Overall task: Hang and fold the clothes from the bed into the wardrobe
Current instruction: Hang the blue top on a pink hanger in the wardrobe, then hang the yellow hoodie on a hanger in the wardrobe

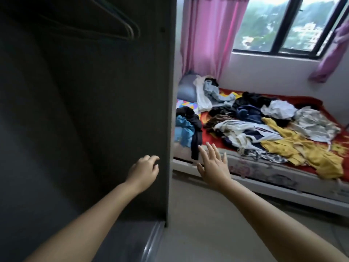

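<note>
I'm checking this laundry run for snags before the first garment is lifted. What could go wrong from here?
1. The clothes pile is tangled, so pulling one piece may drag others off the bed.
2. The black garment already hangs over the bed's edge and could slide to the floor.
3. Only a few hangers show in the wardrobe, probably too few. Both the left hand and right hand hold nothing.
</note>
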Demonstrator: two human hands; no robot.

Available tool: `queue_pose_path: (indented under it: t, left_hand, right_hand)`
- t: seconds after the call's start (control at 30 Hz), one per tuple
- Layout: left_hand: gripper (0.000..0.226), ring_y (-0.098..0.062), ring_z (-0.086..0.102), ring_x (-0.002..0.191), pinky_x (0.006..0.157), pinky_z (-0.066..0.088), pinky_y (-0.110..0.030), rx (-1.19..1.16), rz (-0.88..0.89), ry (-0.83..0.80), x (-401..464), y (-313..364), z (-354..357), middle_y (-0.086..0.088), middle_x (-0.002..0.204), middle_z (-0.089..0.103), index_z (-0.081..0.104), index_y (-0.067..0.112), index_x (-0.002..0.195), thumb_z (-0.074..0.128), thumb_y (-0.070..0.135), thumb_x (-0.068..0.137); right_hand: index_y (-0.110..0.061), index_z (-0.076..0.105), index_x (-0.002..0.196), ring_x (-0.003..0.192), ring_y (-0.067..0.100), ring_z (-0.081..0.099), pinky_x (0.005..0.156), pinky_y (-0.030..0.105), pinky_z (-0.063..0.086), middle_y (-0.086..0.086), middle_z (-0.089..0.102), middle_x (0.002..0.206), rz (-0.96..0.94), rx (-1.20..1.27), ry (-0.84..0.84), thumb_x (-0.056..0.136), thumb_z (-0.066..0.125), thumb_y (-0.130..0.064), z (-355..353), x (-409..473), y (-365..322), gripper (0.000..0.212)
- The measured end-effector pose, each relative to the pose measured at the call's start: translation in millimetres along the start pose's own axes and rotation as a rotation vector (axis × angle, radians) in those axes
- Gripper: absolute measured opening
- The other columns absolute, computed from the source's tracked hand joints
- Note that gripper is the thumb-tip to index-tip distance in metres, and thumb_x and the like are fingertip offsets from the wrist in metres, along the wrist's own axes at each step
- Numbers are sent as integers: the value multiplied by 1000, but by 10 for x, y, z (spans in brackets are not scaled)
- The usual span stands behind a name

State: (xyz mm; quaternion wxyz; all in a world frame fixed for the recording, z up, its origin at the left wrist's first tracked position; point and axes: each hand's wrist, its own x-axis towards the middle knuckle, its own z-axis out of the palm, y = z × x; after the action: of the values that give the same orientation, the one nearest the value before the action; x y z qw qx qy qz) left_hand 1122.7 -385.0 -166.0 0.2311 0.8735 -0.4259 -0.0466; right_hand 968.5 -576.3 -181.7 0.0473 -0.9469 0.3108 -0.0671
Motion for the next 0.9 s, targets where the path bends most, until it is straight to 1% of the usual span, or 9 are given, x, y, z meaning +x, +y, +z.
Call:
queue_pose_path:
  t: [0.1,0.17,0.23,0.3,0.47,0.63,0.73,0.9]
  left_hand:
    - [37,-19,50,115,95,44,-37,17,70,-64,230,356,367,-1,124,56,49,20,134,44,30,98]
    - [42,-19,46,123,99,38,-35,52,146,-56,407,648,602,0,133,53,46,20,138,44,33,98]
    - [46,-18,40,130,104,32,-33,69,214,-65,597,1024,867,2,139,48,42,20,141,45,36,98]
    - [49,-18,37,132,105,30,-34,77,246,-93,771,1389,1122,1,141,46,39,20,142,45,38,98]
    - [53,-17,36,133,107,31,-35,76,342,-205,1150,2454,1855,1,143,42,34,19,145,41,42,99]
    - [53,-18,36,133,106,34,-36,3,374,-275,1472,3400,2464,0,142,42,34,19,146,41,43,99]
    - [54,-20,38,132,104,36,-36,-16,398,-292,1722,3828,2710,-2,141,44,34,19,145,41,43,98]
    - [54,-20,41,129,102,39,-37,-17,447,-335,2235,4253,3143,-2,140,45,37,19,144,43,44,97]
  right_hand:
    - [-29,2,153,148,22,-9,116,55,2,2,-5,162,167,3,-66,101,31,-43,135,-255,614,62]
    - [-30,4,153,148,22,-7,116,56,3,1,-3,162,262,19,-85,101,31,-43,162,-371,999,60]
    - [-30,4,153,148,21,-5,116,56,4,0,-1,162,335,29,-95,101,31,-43,155,-472,1424,60]
    - [-30,4,153,148,21,-4,116,56,4,0,0,162,373,31,-110,102,30,-43,143,-551,1831,59]
    - [-30,5,153,148,21,-2,115,56,4,0,2,161,465,27,-118,102,28,-42,26,-696,2980,58]
    - [-31,7,153,148,20,0,115,55,6,-1,5,161,580,33,-123,102,30,-43,-68,-808,3985,58]
    - [-30,7,153,148,20,0,115,54,6,0,5,161,639,46,-137,102,30,-43,-101,-770,4440,57]
    - [-28,8,153,148,21,1,115,57,5,1,4,161,690,80,-151,102,29,-42,-70,-553,5019,57]
